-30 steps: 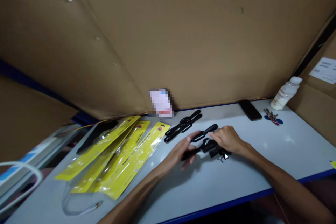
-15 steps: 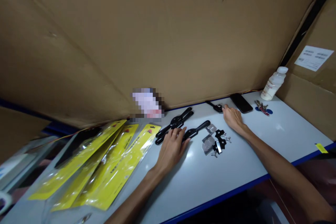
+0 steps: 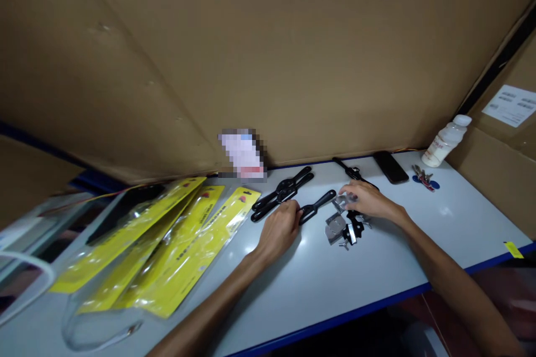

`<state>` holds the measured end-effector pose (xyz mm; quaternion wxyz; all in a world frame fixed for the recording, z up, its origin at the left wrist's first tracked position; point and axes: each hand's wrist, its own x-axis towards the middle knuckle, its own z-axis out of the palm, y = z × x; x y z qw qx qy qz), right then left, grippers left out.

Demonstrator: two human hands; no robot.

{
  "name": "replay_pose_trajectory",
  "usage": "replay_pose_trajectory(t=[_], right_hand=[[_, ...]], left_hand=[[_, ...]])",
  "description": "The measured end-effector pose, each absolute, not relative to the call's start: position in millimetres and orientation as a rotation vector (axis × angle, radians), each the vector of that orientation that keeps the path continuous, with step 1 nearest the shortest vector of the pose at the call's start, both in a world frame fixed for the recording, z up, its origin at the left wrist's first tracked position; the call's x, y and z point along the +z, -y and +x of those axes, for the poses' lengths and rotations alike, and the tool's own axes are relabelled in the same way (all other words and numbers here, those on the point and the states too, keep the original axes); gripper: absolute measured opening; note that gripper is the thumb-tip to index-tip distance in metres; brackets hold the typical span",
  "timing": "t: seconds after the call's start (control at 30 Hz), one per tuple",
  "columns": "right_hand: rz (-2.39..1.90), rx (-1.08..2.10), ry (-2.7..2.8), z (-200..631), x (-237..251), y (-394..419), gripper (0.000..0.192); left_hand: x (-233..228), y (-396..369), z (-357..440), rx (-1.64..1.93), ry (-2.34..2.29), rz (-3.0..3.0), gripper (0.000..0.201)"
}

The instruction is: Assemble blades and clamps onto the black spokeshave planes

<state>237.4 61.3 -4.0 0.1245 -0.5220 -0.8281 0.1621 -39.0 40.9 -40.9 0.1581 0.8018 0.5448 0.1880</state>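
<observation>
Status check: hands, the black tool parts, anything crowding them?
Left hand on black handle. Right hand pinching a metal plate. Loose clamp hardware between both hands.

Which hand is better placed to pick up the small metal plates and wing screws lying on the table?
Probably the right hand: its fingers already touch the small metal parts. The left hand rests farther left, on the end of a black handle.

Worktop (image 3: 377, 273): pale grey-white, blue front edge. Tool handles (image 3: 282, 194) near the back edge: black. Small parts (image 3: 341, 227) at centre: silver-grey and black. Packets (image 3: 176, 240) toward the left edge: yellow under clear film, small red marks. Phone (image 3: 390, 167): black. Bottle (image 3: 444, 142) in the back right corner: milky white. Backing cardboard (image 3: 268, 56): plain brown.
</observation>
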Motion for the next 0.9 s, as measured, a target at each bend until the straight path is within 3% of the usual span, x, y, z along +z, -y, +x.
replay_pose_trajectory(t=[0.07,0.2,0.37,0.57,0.73,0.9], right_hand=[[-1.482,0.510,2.428,233.5,-3.7,-59.0,0.035],[-1.499,0.565,2.389,231.0,-7.4,-60.7,0.028],[-1.547,0.697,2.270,237.6,-15.0,-70.1,0.032],[-1.562,0.772,2.094,241.8,-8.0,-72.1,0.002],[-1.456,0.835,1.926,218.5,-1.2,-55.5,0.014],[-1.306,1.193,1.767,189.8,-3.7,-37.8,0.028]], left_hand=[[-38.3,-40.4,-38.9,0.594,-1.562,2.194,0.014],[-35.0,-39.4,-41.3,0.738,-1.533,1.941,0.010],[-36.8,-37.0,-42.2,0.821,-1.364,1.601,0.032],[-29.6,-24.4,-34.9,0.809,-1.140,1.357,0.043],[-21.7,-15.0,-28.4,0.804,-1.049,1.281,0.043],[-23.0,-15.4,-26.9,0.809,-1.074,1.201,0.044]])
